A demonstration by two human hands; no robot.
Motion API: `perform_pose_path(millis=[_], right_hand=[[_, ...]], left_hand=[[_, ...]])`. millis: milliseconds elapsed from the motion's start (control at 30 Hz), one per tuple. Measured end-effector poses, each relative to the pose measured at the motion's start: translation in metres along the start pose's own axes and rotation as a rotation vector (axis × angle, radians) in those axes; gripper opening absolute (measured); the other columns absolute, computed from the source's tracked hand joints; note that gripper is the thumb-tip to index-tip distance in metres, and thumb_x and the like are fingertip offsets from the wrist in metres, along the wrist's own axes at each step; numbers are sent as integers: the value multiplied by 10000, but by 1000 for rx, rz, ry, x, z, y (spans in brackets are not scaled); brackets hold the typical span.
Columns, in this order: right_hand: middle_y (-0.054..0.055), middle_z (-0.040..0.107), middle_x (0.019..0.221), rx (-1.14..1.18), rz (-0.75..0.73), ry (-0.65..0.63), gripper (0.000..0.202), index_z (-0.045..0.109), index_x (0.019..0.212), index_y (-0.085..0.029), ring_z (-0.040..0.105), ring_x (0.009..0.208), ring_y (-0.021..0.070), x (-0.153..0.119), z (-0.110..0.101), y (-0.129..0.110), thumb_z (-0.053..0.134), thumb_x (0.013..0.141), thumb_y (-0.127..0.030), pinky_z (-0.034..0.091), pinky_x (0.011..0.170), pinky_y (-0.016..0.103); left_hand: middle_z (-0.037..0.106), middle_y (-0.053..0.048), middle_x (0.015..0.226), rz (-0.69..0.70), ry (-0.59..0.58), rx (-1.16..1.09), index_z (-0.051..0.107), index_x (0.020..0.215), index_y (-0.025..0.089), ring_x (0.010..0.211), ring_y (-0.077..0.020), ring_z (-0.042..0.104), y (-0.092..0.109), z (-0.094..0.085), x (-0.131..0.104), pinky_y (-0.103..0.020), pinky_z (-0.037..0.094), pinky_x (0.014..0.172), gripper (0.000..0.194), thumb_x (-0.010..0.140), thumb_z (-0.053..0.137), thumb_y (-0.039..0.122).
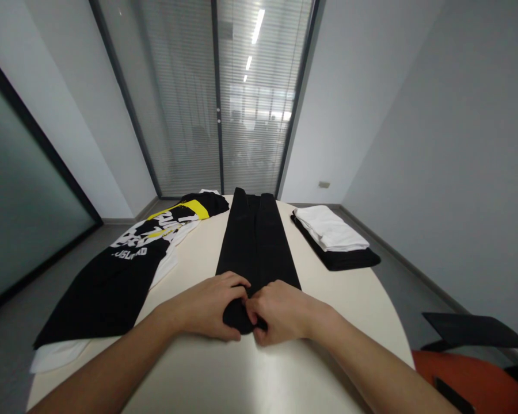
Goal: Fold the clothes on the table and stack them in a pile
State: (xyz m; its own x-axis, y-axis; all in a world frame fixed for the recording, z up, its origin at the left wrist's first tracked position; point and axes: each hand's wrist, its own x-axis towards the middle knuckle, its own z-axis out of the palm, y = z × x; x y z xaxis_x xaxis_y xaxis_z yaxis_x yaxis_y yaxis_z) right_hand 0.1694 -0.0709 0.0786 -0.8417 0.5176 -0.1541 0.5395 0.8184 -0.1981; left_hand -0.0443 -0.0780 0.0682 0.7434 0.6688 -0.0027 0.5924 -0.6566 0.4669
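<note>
A black garment (259, 241) lies lengthwise down the middle of the table, its two sides folded inward so that they run along a centre line. At its near end, my left hand (213, 305) curls over the left corner, thumb low by the edge and fingers on top of the cloth. My right hand (280, 310) is closed on the cloth at the near right, thumb and forefinger pinched together. The fingertips of both hands come close together near the centre line. Part of the near edge is hidden under my hands.
The pale round-edged table (267, 379) carries everything. To the left are spread black shirts (116, 282) with white and yellow print, white cloth beneath. At right, a folded white garment (330, 228) rests on a folded black garment (349, 260). An orange chair (470, 379) stands at lower right.
</note>
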Motion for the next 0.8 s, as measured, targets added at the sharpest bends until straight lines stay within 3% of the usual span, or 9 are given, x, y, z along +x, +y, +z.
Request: perform_pose_path(millis=[267, 533, 800], right_hand=[[59, 739, 786, -69, -7, 5, 157, 701, 790, -201, 687, 710, 226, 2, 1, -3, 588, 748, -302, 421, 618, 290], [35, 744, 861, -20, 4, 5, 210, 687, 897, -222, 703, 778, 231, 1, 1, -1, 631, 746, -355, 454, 664, 288], [133, 750, 917, -183, 43, -14, 274, 702, 1011, -149, 716, 763, 285, 4, 0, -14, 575, 803, -275, 463, 621, 324]], left_hand=[[561, -107, 1385, 11, 4, 31, 702, 977, 210, 1298, -305, 496, -3, 5, 0, -418, 407, 1102, 433, 618, 863, 392], [564, -100, 1376, 23, 13, 40, 714, 1009, 222, 1300, -291, 498, 1, 6, 0, -414, 402, 1112, 346, 692, 802, 331], [576, -122, 1371, 18, 39, 50, 694, 1009, 187, 1288, -294, 512, 1, 7, 0, -417, 410, 1106, 339, 709, 773, 322]])
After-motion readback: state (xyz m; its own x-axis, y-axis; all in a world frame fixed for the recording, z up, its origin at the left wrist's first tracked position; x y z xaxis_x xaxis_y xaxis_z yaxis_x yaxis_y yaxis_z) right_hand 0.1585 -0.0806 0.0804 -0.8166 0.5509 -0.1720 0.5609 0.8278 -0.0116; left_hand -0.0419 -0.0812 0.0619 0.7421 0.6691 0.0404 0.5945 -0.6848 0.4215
